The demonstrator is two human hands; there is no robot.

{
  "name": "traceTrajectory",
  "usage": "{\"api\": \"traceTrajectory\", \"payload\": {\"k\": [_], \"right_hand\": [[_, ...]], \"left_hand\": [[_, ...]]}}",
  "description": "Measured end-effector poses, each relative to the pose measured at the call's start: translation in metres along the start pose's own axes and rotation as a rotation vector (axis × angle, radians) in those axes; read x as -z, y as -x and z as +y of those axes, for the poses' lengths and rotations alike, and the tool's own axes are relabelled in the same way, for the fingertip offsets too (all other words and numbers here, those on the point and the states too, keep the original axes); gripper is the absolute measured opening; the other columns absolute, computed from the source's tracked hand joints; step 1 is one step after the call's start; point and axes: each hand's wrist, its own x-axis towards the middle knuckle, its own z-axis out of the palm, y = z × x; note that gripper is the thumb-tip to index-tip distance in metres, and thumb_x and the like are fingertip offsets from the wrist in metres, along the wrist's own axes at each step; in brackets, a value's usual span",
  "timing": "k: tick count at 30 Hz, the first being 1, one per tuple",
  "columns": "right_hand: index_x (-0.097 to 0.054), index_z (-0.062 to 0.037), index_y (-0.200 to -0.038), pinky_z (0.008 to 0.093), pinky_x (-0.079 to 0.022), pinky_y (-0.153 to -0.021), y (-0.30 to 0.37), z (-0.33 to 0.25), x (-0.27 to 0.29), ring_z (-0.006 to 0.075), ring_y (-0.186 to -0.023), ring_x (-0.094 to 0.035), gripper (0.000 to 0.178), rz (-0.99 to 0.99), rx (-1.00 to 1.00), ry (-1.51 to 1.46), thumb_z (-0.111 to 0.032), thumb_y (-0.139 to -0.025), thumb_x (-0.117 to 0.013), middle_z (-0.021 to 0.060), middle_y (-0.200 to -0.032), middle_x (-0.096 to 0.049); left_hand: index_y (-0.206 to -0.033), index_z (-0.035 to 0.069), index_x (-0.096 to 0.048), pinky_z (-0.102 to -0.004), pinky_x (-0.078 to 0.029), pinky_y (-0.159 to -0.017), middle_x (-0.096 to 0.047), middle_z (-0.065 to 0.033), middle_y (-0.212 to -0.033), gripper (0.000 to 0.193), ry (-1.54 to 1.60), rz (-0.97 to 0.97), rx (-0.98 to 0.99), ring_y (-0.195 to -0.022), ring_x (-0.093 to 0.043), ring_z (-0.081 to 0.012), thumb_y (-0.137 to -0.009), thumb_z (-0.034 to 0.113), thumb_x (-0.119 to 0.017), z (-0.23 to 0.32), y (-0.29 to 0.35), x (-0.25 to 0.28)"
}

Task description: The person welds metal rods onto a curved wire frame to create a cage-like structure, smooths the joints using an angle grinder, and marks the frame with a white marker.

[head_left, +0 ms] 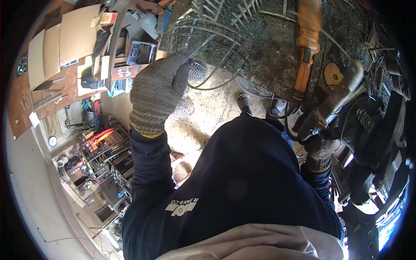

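My left hand (157,93), in a grey knit glove, is raised at the upper left with its fingers closed on a thin grey cable (216,84) that loops away to the right. My right hand (320,151), gloved the same, grips the rear of a grey angle grinder (340,97). The grinder points up and right, its tan disc (333,74) near the head. A black cord (289,125) curls by the grinder's tail. My dark blue sweatshirt (242,182) fills the lower middle and hides the ground below.
A long orange power tool (307,43) lies on the gravelly ground at the top. White metal bars (216,11) and wire mesh (190,76) lie above my left hand. Cardboard sheets (65,39) and cluttered shelves (104,151) are on the left; dark machinery (381,130) stands at the right. My shoe (244,103) shows at centre.
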Motion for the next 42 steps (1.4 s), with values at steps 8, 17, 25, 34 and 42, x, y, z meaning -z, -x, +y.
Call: {"api": "traceTrajectory", "payload": {"k": [8,17,25,34,42], "right_hand": [[-0.043,-0.0041,-0.148,0.0407,-0.058,-0.087,0.009,0.042,0.034,0.0256,-0.099,-0.069,0.057,-0.189,-0.044,0.112,-0.018,-0.099,-0.068,0.0118,-0.118,-0.065],[-0.043,0.0001,-0.148,0.0401,-0.058,-0.068,-0.026,0.031,-0.017,0.0225,-0.08,-0.066,0.055,-0.15,-0.08,-0.637,-0.035,-0.108,-0.053,0.0098,-0.1,-0.064],[-0.035,-0.0036,-0.152,0.0444,-0.06,-0.065,-0.03,-0.009,-0.073,0.0261,-0.08,-0.069,0.064,-0.296,0.146,-0.643,-0.025,-0.101,-0.068,0.0135,-0.102,-0.065],[-0.059,0.0001,-0.132,0.042,-0.055,-0.093,-0.038,-0.074,-0.198,0.032,-0.107,-0.069,0.062,-0.472,0.459,-0.088,-0.041,-0.09,-0.079,0.0199,-0.114,-0.069],[-0.055,0.004,-0.14,0.052,-0.051,-0.102,-0.059,-0.06,-0.195,0.0411,-0.115,-0.066,0.082,-0.377,0.815,0.558,-0.042,-0.081,-0.086,0.0252,-0.123,-0.068]], "left_hand": [[-0.113,0.013,-0.076,-0.0396,-0.059,-0.071,-0.076,-0.0137,-0.096,0.023,-0.026,0.057,-0.014,-0.081,-0.074,-0.0301,-0.093,0.024,-0.074,-0.006,0.003,-0.004],[-0.117,0.011,-0.074,-0.0394,-0.059,-0.071,-0.076,-0.0155,-0.097,0.024,-0.113,0.031,-0.105,-0.081,-0.075,-0.0304,-0.095,0.019,-0.071,0.003,0.005,0.008],[-0.13,0.005,-0.068,-0.0295,-0.055,-0.079,-0.074,-0.0135,-0.11,0.031,0.576,-0.239,0.188,-0.091,-0.07,-0.0177,-0.1,0.011,-0.065,0.018,0.04,0.051],[-0.131,0.004,-0.061,-0.0421,-0.056,-0.094,-0.068,-0.0176,-0.125,0.048,0.427,0.058,-0.126,-0.114,-0.069,-0.0318,-0.089,0.018,-0.078,0.055,0.1,-0.06],[-0.134,0.003,-0.052,-0.0466,-0.057,-0.097,-0.065,-0.0159,-0.129,0.057,0.493,0.068,0.077,-0.115,-0.068,-0.0329,-0.084,0.005,-0.079,0.001,0.16,-0.113]]}}
